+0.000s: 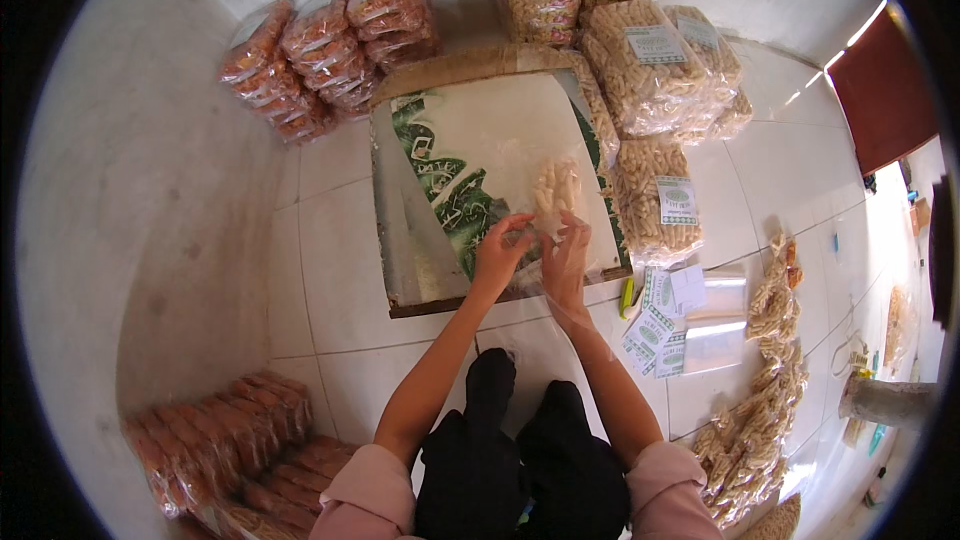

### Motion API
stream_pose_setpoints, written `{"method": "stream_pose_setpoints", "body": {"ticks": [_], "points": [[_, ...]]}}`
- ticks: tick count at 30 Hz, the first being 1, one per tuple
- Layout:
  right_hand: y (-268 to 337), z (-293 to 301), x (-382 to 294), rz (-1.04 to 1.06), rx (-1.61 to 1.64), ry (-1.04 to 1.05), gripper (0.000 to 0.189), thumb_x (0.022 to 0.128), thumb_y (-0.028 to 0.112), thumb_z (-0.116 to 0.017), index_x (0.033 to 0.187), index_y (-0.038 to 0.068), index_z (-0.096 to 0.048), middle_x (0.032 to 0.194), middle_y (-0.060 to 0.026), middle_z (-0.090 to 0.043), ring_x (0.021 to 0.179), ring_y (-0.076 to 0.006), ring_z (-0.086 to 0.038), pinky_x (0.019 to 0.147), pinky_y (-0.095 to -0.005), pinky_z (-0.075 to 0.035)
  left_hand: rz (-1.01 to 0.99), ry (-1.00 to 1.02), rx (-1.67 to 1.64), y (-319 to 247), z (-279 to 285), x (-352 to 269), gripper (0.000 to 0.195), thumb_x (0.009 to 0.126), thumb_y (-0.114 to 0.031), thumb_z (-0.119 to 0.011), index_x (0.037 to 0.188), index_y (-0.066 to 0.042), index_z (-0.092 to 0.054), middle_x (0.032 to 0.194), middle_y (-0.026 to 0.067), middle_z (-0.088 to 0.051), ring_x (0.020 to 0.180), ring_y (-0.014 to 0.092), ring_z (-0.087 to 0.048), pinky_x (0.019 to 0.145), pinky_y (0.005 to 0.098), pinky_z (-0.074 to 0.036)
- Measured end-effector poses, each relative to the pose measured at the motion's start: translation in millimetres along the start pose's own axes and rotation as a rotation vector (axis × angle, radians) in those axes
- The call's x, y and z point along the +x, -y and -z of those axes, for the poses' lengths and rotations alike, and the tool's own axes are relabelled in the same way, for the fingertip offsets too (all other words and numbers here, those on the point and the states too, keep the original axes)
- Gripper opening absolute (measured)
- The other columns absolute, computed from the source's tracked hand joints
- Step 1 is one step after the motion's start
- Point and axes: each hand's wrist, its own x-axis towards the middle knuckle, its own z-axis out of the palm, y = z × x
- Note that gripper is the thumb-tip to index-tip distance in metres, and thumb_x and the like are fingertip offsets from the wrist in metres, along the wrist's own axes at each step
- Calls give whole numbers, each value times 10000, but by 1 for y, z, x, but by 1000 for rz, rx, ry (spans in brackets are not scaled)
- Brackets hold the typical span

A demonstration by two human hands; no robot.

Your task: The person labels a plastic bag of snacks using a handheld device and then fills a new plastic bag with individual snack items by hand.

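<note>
A small clear plastic bag of pale finger-shaped snacks [556, 184] lies on a low board-topped table [495, 116] in front of me. My left hand [508, 244] is at the near left of this bag, its fingertips pinching the loose film. On the other side my right hand [566, 251] grips the gathered plastic just below the snacks. Film trails from there down over my right wrist. The fingers partly hide the bag's near end. Under the hands, the tabletop shows a white sheet and a torn green printed sheet [465, 214].
Large bags of pale snacks [649, 71] stand right of the table, stacked orange-brown packs [322, 45] at far left. Printed labels [651, 330], flat clear bags [716, 337] and a yellow-green cutter [627, 298] lie on the tiles. Small filled bags [757, 420] heap at right, reddish packs [217, 435] near left.
</note>
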Motion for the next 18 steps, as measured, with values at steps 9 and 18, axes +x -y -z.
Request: {"method": "stream_pose_setpoints", "body": {"ticks": [9,18], "points": [[-29,-7,11,-2,-13,91,319,789,-54,-465,1106,-31,-440,1091,-231,-431,1031,-385,-462,819,-432,-425,-5,-29,26,-7,6,16,311,832,-36,-536,1130,-94,-608,909,54,-507,670,93,-512,568,198,-420],[-17,-15,17,219,-181,221,567,709,-107,-429,1261,-90,-302,1271,-288,-346,1198,-435,-340,1011,-428,-305,-177,-282,139,-6,-21,40,340,835,-38,-550,1168,-94,-587,860,31,-432,673,99,-430,611,220,-396]]}}
